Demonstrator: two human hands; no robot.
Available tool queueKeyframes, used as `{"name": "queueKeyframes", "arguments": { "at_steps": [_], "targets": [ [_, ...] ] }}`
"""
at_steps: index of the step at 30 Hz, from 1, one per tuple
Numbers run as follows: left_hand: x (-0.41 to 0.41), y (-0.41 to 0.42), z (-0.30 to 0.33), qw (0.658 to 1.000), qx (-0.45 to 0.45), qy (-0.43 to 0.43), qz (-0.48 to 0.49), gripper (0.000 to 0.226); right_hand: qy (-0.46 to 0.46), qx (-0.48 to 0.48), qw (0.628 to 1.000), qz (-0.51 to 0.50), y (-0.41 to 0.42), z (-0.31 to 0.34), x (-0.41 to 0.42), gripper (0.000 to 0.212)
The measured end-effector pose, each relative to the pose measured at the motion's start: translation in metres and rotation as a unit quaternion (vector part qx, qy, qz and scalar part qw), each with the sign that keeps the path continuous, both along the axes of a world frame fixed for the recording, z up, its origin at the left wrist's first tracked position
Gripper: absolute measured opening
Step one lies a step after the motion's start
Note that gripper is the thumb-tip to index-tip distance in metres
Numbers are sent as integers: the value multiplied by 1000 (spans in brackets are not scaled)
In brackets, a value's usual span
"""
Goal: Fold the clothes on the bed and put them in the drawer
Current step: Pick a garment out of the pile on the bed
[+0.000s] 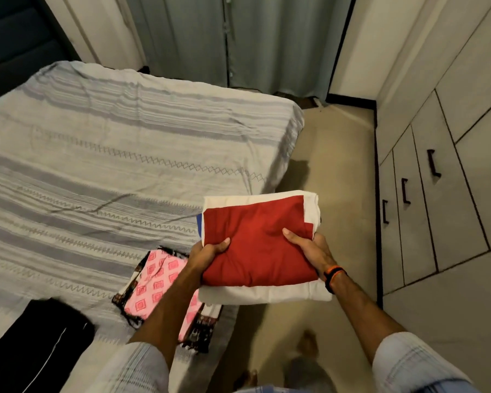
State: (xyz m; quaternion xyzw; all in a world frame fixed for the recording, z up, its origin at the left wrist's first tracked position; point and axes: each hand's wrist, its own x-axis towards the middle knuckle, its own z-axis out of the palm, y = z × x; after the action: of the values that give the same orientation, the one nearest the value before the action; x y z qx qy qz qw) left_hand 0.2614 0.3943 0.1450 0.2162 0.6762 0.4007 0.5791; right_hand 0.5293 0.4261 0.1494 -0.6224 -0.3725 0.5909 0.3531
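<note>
Both hands grip folded stack [261, 251], red cloth on white, held above the floor off the bed [111, 154] edge. Left hand [207, 255] thumb on top at 9 o'clock, fingers curled under; right hand [309, 249] likewise at 3 o'clock. Pink patterned garment [156, 282] on bed at 7 o'clock; drawers [414, 202] closed, 3 o'clock.

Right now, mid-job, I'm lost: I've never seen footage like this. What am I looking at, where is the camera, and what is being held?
There is no machine here: these are a person's two bare hands. The single picture comes from a wide-angle camera worn on the head, looking forward and down. The left hand and right hand together grip a stack of folded clothes, red on top, white beneath, with a sliver of blue at its left edge. On the bed to the left lie a folded pink patterned garment and a black garment. On the right stand pale drawers with dark handles, all closed.
</note>
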Motion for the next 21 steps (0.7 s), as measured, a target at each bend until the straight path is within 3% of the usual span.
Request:
{"name": "queueKeyframes", "arguments": {
  "at_steps": [4, 9, 13, 19, 21],
  "targets": [
    [22, 69, 1, 998, 15, 18, 53, 54, 3, 9, 999, 42, 94, -8, 13, 72],
    [38, 129, 3, 994, 3, 22, 108, 61, -2, 4, 995, 95, 182, -6, 20, 65],
    [43, 178, 6, 989, -10, 9, 149, 65, -25, -15, 990, 135, 257, -5, 18, 82],
    [21, 251, -9, 980, -21, -4, 196, 59, -21, -10, 985, 172, 348, -19, -15, 87],
    [4, 280, -18, 979, -26, -1, 202, 62, -16, -8, 983, 183, 377, -28, -34, 78]
  ]
}}
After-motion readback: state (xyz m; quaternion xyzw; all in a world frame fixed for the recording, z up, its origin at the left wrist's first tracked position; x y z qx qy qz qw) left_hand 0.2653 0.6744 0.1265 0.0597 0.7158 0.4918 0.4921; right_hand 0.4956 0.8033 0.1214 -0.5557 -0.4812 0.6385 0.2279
